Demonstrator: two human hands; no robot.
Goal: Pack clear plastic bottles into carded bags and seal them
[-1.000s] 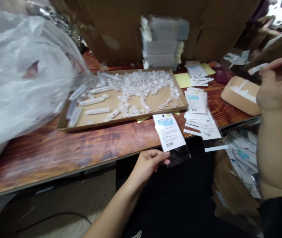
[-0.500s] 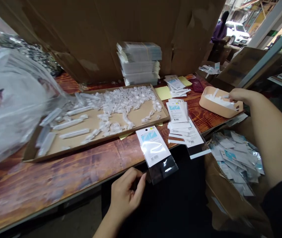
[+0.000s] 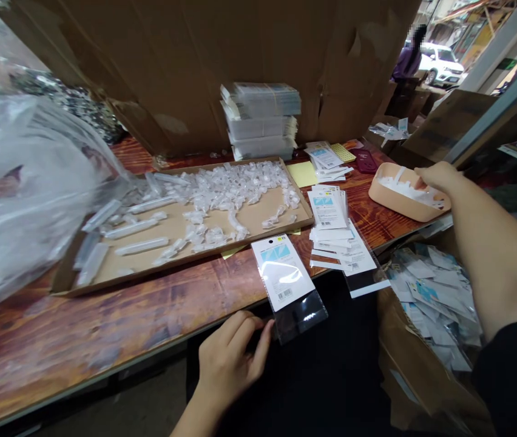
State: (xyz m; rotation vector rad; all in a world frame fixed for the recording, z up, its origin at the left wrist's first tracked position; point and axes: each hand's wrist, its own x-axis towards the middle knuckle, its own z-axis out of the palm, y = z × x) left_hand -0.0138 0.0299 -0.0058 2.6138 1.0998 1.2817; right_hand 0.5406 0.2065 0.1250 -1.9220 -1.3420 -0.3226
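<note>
My left hand (image 3: 233,349) is at the table's front edge with its fingers curled. Its thumb and a finger pinch the lower left edge of a clear plastic bag (image 3: 301,315) with a white and blue printed card (image 3: 281,273) inside. This bag lies partly on the table and overhangs the edge. Over at the right, my right hand (image 3: 438,176) reaches into a peach-coloured plastic basin (image 3: 390,200) of small white pieces (image 3: 411,189). Its fingers are drawn together at the pieces, and what they hold is hidden.
A shallow cardboard tray (image 3: 258,221) holds many small clear-wrapped items and several clear tubes. Carded bags (image 3: 331,221) lie fanned beside it. Banded stacks (image 3: 263,127) stand behind. An open carton (image 3: 404,364) of filled bags sits below right; a large plastic bag (image 3: 26,200) is left.
The view has shifted slightly. My right hand has dipped a little deeper among the white pieces in the basin. My left hand stays at the bag's edge.
</note>
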